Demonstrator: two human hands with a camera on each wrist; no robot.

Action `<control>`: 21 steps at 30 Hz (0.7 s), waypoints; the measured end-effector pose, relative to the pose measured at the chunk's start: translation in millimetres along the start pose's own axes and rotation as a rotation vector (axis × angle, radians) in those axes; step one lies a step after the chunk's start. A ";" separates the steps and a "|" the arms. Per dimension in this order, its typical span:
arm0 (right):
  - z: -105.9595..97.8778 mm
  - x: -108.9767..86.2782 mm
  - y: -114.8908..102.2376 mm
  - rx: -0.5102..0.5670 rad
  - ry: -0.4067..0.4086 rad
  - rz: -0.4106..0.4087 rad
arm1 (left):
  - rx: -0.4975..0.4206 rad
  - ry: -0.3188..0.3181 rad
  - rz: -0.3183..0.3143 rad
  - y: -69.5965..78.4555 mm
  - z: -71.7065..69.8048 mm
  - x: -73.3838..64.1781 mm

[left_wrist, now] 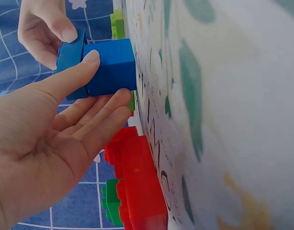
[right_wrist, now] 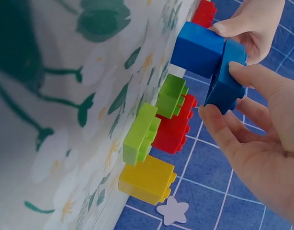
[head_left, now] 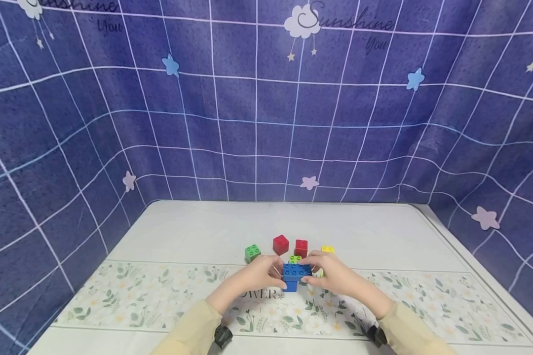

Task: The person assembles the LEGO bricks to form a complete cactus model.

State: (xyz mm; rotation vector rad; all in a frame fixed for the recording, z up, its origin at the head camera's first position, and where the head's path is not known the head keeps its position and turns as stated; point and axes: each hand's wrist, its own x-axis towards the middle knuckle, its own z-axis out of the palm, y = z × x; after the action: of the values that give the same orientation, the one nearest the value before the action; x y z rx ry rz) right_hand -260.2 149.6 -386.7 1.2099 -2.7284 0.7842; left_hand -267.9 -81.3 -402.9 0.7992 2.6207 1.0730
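Observation:
Between both hands a flat blue toy brick [head_left: 297,270], longer and studded on top, sits over a tall blue toy brick [left_wrist: 113,67], sticking out past it toward the right. My left hand [head_left: 263,272] holds the tall brick, its thumb on one face and its fingertips along another edge. With thumb and fingers, my right hand [right_wrist: 266,110] pinches the overhanging end of the flat brick [right_wrist: 227,79]. A narrow gap shows between the two bricks in the left wrist view. The tall brick stands close over the tabletop.
Beyond the hands lie two red bricks [head_left: 281,244], a green brick [head_left: 252,253] and a yellow brick [head_left: 327,249]. Two lime-green bricks [right_wrist: 141,134] sit near the right hand. A floral runner [head_left: 160,291] crosses the white table [head_left: 195,222]; a blue patterned curtain [head_left: 231,138] hangs behind.

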 end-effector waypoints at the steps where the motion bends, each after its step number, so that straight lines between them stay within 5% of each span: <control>1: -0.1 0.2 0.4 -0.001 -0.001 -0.001 | 0.003 0.001 0.003 -0.2 0.1 0.3; 21: -1.8 4.3 1.4 0.041 -0.052 0.010 | 0.089 -0.002 0.090 -3.5 -3.0 0.0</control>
State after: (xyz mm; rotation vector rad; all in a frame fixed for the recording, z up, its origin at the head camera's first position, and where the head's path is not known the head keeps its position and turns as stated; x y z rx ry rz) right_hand -264.5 148.3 -384.6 1.2424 -2.7751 0.8252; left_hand -270.5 -85.2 -403.3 0.9452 2.6696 0.9826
